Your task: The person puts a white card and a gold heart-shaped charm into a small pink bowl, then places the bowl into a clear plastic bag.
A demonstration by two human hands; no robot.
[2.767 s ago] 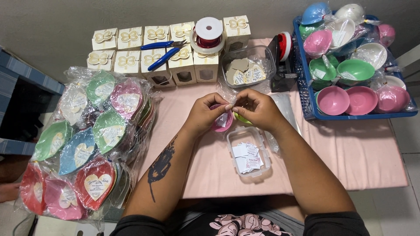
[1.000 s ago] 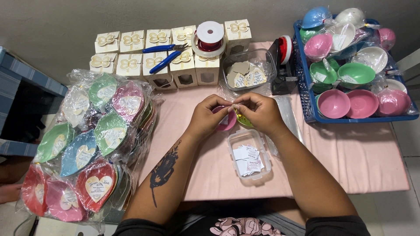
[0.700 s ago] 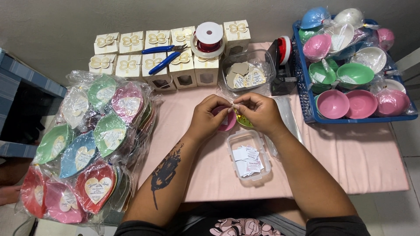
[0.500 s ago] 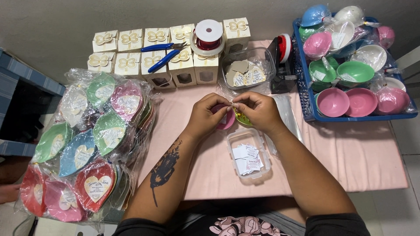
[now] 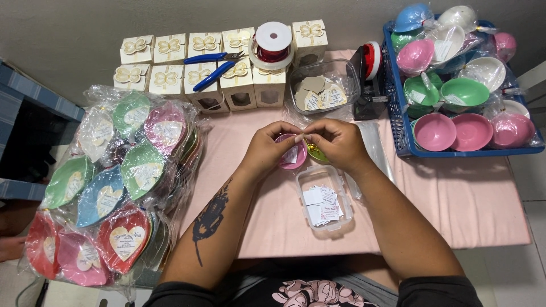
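Your left hand (image 5: pixel 267 149) and right hand (image 5: pixel 335 142) meet fingertip to fingertip, pinching a tiny item too small to identify, directly above the pink dish (image 5: pixel 289 158) near the table's (image 5: pixel 455 199) middle; its axis is indiscernible.

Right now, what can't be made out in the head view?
- Small item pinched between the left hand and right hand: too small, covered by the fingers.
- Round pink dish and yellow-green dish: mostly hidden under both hands.
- Blue plastic basket of coloured bowls: cut off by the right edge.
- White paper slips in the clear plastic box: print too small.
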